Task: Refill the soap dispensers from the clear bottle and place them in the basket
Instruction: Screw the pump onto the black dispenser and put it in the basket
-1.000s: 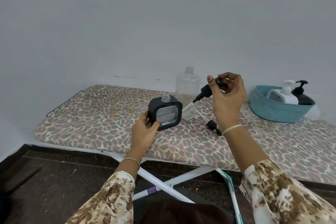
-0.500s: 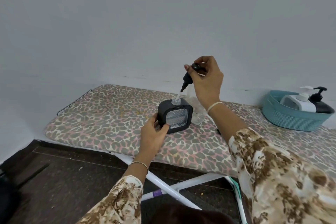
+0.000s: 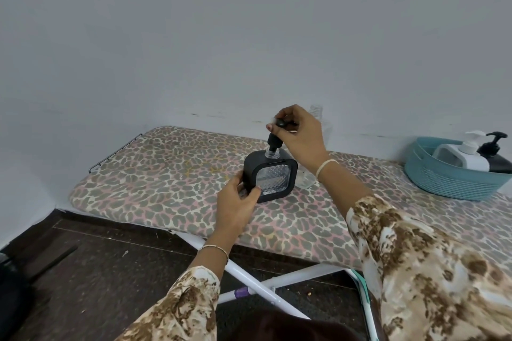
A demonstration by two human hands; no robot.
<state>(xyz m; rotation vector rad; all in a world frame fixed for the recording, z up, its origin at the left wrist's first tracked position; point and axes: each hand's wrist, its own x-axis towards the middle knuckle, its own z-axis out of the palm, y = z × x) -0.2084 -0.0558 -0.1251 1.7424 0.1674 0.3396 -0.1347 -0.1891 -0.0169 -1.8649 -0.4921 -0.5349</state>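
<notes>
A square black soap dispenser [image 3: 273, 178] with a clear faceted front stands upright on the leopard-print ironing board [image 3: 166, 191]. My left hand [image 3: 235, 202] grips its lower left corner. My right hand [image 3: 297, 133] holds the black pump head [image 3: 277, 135] directly over the dispenser's clear threaded neck, the pump collar sitting on the neck. The clear bottle [image 3: 318, 124] stands behind my right hand, mostly hidden. A teal basket [image 3: 448, 178] at the right holds a white dispenser [image 3: 465, 155] and a black dispenser [image 3: 496, 155].
The board rests against a pale wall, with a wire rack [image 3: 116, 151] at its left end. White crossed legs [image 3: 249, 282] show below, over a dark floor. A dark object [image 3: 11, 293] sits at the far left edge.
My right hand has carried the pump head from the right of the board up and over the dispenser, then lowered it onto the neck. My left hand has kept hold of the dispenser.
</notes>
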